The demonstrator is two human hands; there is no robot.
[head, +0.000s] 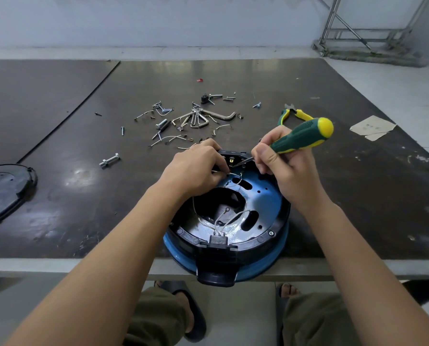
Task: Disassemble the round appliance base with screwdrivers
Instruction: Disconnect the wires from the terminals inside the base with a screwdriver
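Observation:
The round appliance base (265, 196), blue with a black rim and white wires inside, lies open side up at the table's front edge. My right hand (280, 166) grips a green and yellow screwdriver (300, 134); its thin shaft points down-left into the black terminal block at the base's far rim. My left hand (196, 166) rests on that far rim, and its fingertips pinch a white wire (233, 174) close to the screwdriver tip.
Loose screws, bolts, hex keys (208, 118) and wire pieces lie scattered behind the base. Green and yellow pliers (292, 114) lie at the right. A black bottom cover (3, 191) sits at the left edge. A paper scrap (373, 127) lies far right.

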